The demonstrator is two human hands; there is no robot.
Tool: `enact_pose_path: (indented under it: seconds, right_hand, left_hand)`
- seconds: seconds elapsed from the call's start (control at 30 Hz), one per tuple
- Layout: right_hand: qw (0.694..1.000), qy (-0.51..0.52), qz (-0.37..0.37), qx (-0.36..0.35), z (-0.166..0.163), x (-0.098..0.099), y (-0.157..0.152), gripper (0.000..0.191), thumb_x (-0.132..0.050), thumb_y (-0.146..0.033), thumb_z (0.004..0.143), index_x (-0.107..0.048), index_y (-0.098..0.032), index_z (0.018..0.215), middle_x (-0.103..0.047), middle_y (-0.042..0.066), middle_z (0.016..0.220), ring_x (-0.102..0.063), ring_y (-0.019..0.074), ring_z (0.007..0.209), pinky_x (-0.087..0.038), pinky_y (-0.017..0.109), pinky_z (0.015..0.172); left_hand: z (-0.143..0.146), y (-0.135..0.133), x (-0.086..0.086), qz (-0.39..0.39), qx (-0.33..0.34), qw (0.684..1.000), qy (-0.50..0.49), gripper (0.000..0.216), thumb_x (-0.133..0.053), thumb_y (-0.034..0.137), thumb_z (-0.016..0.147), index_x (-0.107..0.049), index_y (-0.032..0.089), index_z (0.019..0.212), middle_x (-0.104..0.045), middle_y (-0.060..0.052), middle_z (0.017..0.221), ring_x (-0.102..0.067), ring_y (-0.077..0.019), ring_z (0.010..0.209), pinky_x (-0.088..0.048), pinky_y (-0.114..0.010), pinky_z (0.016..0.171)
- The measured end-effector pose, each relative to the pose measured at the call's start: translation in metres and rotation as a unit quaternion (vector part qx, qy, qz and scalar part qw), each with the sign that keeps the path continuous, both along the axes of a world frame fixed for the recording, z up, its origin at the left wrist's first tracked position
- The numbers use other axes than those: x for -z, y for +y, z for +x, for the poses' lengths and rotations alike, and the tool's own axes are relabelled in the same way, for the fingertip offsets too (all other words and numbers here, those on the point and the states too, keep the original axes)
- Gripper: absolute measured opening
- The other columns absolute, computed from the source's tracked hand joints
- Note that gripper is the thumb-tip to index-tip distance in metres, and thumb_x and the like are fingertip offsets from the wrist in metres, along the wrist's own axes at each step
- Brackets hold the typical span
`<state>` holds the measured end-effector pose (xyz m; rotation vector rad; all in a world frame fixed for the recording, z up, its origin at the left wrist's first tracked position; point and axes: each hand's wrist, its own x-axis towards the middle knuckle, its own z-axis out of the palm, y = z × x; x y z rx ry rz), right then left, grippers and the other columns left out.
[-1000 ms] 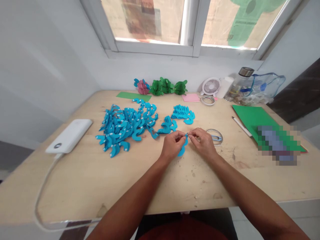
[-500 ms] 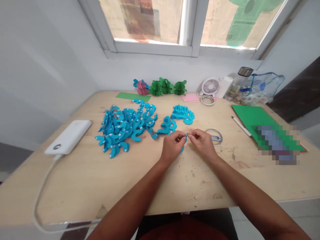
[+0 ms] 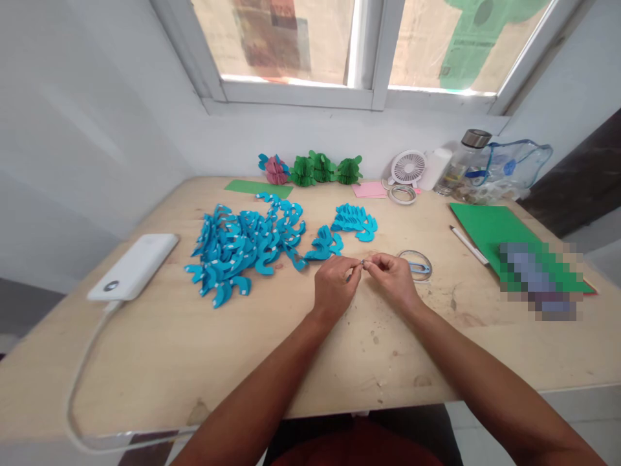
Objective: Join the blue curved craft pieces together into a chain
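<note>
The left hand [image 3: 336,285] and the right hand [image 3: 392,277] are observed raised just above the bench [image 3: 339,362], near its middle, with fingertips almost meeting. A small piece [image 3: 363,263] is pinched between the thumb and fingers of each hand; most of it is concealed by the fingers, and its full shape cannot be told. Neither hand is released. A large heap of blue paper pieces [image 3: 250,239], curved and marked with small white patches, is noted to the left of the hands. A smaller blue cluster [image 3: 324,244] is placed just beyond the left hand, and a row of blue pieces [image 3: 354,221] is laid out farther back. Beside the right hand, a ring-shaped item [image 3: 430,266] is found lying flat, with a light blue object [image 3: 418,268] set within its outline. Green paper ornaments [image 3: 324,167] are stood along the wall, next to a pink and blue one [image 3: 276,169]. A green sheet [image 3: 485,223] is positioned at the right, a white pen [image 3: 468,244] being laid alongside its left edge
</note>
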<state>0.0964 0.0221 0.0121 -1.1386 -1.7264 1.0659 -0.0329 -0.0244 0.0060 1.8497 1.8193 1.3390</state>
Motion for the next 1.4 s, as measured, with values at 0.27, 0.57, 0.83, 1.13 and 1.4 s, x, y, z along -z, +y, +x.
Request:
enact_pose_path:
  seconds: [0.27,0.57,0.83,1.13,1.4]
  right_hand:
    - [1.000,0.010,-0.016,0.005,-0.002,0.005,0.001,0.020,-0.058,-0.032,0.070,-0.064,-0.015,0.062,-0.059,0.000,0.057,-0.048,0.0116,0.052,-0.037,0.023,0.049]
    - [0.998,0.032,-0.048,-0.018,-0.004,0.002,-0.003,0.023,-0.053,-0.031,0.074,-0.070,-0.015,0.072,-0.067,0.004,0.067,-0.059,0.0165,0.067,-0.045,0.026,0.062]
    - [0.994,0.075,-0.075,-0.011,-0.007,-0.002,-0.006,0.023,-0.053,-0.029,0.073,-0.069,-0.015,0.080,-0.070,0.006,0.077,-0.058,0.0128,0.062,-0.047,0.025,0.059]
    - [0.986,0.118,-0.118,-0.006,-0.004,-0.004,-0.001,0.028,-0.054,-0.031,0.071,-0.065,-0.013,0.090,-0.067,0.004,0.070,-0.053,0.0100,0.052,-0.042,0.022,0.050]
    - [0.996,0.072,-0.050,-0.032,-0.001,-0.006,-0.002,0.021,-0.053,-0.031,0.075,-0.068,-0.016,0.075,-0.065,0.003,0.070,-0.054,0.0124,0.062,-0.042,0.024,0.057]
  left_hand:
    - [0.000,0.000,0.001,0.056,-0.032,0.988,0.141,0.017,-0.050,0.019,0.080,-0.065,0.019,0.070,-0.065,-0.006,0.069,-0.057,-0.0186,0.071,-0.037,-0.030,0.067]
    - [-0.002,0.003,-0.001,0.103,-0.056,0.974,0.196,0.019,-0.050,0.015,0.076,-0.061,0.018,0.061,-0.060,-0.005,0.060,-0.055,-0.0187,0.067,-0.035,-0.031,0.065]
    - [-0.002,0.001,-0.003,0.037,-0.054,0.998,0.015,0.013,-0.052,0.015,0.072,-0.063,0.020,0.067,-0.067,-0.003,0.070,-0.060,-0.0177,0.072,-0.043,-0.030,0.072]
    - [-0.004,0.003,-0.009,-0.080,-0.049,0.956,-0.277,0.011,-0.061,0.028,0.066,-0.064,0.018,0.065,-0.062,0.000,0.061,-0.056,-0.0133,0.058,-0.043,-0.022,0.050]
    - [-0.002,0.004,-0.010,-0.133,-0.013,0.903,-0.407,0.020,-0.066,0.033,0.062,-0.066,0.014,0.070,-0.060,-0.001,0.061,-0.051,-0.0094,0.053,-0.038,-0.017,0.041]
